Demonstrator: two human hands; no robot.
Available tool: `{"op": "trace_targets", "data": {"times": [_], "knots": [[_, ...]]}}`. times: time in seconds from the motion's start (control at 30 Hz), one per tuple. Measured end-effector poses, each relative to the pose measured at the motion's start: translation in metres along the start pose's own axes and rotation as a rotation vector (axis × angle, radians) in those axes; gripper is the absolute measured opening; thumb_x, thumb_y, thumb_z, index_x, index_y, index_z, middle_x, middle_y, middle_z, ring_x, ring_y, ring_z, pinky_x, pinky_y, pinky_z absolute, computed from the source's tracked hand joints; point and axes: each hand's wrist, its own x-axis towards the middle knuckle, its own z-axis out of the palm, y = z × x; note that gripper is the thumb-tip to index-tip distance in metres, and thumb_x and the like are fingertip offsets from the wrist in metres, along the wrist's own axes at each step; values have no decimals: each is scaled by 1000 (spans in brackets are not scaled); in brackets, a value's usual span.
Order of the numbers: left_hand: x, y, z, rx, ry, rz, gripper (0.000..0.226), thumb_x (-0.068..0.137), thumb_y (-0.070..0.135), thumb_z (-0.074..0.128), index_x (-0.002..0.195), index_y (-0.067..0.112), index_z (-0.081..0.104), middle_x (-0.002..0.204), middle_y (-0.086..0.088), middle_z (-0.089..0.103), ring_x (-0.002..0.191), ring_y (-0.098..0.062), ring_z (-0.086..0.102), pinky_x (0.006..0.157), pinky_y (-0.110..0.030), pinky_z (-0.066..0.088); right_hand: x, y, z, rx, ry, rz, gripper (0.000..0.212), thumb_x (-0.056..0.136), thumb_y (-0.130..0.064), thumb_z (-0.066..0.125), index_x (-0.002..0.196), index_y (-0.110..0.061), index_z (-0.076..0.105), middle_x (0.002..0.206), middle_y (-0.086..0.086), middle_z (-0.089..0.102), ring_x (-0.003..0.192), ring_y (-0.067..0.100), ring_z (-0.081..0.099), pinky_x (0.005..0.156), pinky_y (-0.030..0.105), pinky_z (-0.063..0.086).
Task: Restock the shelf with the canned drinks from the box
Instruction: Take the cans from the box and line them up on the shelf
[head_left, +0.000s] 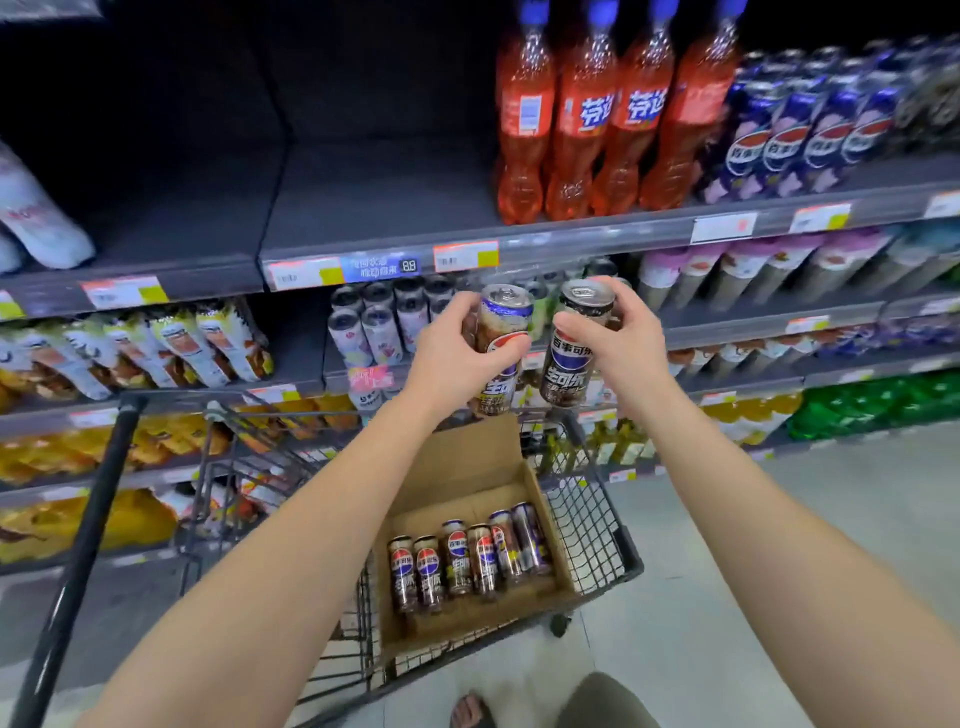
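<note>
1. The left hand (452, 358) grasps a brown can (506, 317), fingers curled round its middle, the top tilted slightly left.
2. The right hand (623, 343) grasps a black can (569, 364) near its top, thumb across the front.
3. The two held cans are side by side, close together and nearly upright. They are raised in front of the middle shelf (727, 325), just below the price rail.
4. Below and nearer, an open cardboard box (467, 457) sits in a wire cart (597, 525).
5. A row of cans (460, 566) lies flat on the box floor, well apart from both hands.
6. On the upper shelf (374, 202), a bare stretch lies left of the orange bottles (587, 130), with blue cans (810, 135) at far right.
</note>
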Motion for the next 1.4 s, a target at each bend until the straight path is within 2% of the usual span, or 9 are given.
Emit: {"op": "trace_targets", "data": {"times": [0.07,0.13,0.27,0.43,0.63,0.8,0.97,1.17,1.4], "knots": [[6,29,12,-12,-2,30,67,72,62,83,127,33,57,110,14,69,103,-9,66,93,-38,56,3,-16,-26,-15,1,-12,65,68,-45,88,126,-26,64,117,-1,72,108,16,68,91,39,57],[14,60,28,-5,-18,61,62,76,56,85,125,34,55,108,22,65,100,3,62,89,-25,52,8,-32,-55,-22,16,-33,70,68,-51,87,129,-27,62,122,-3,70,112,15,67,95,43,57],[28,125,75,-42,-58,146,54,77,56,84,121,33,61,103,17,71,93,0,67,80,-25,54,12,-60,-126,-38,37,-90,65,75,-43,85,131,-21,61,116,-6,73,107,11,69,90,38,59],[43,207,156,-91,-78,223,42,84,40,84,119,30,65,101,18,73,85,7,65,69,-9,46,18,-87,-244,-27,73,-120,37,81,-24,84,115,-23,68,105,-6,76,94,7,72,77,24,56],[56,289,266,-74,-104,257,57,78,59,82,127,38,62,115,17,72,102,-5,66,85,-31,55,30,-103,-392,-100,67,-156,27,82,-20,83,94,-37,65,96,-14,74,82,-4,69,71,16,54],[67,347,345,-54,-117,255,72,76,62,82,139,35,57,120,11,70,109,-12,66,85,-34,57,51,-107,-489,-141,115,-181,29,78,-28,86,100,-36,68,100,-13,75,94,6,71,89,35,59],[91,381,402,-43,-127,266,51,70,70,82,109,43,63,100,1,72,92,-24,70,77,-52,61,90,-103,-555,-173,152,-176,69,61,-54,88,123,-34,64,118,-10,71,105,13,69,91,44,59],[142,396,456,-61,-141,264,57,73,61,84,121,38,64,101,3,73,95,-14,71,83,-45,63,147,-97,-608,-161,167,-178,53,69,-40,88,117,-32,65,111,-12,72,102,12,69,90,42,58],[234,393,509,-77,-88,272,45,75,53,87,112,41,66,95,2,72,87,-13,70,74,-34,62,256,-74,-650,-143,200,-183,71,61,-45,89,125,-26,65,113,-8,72,103,12,69,89,39,59]]}}
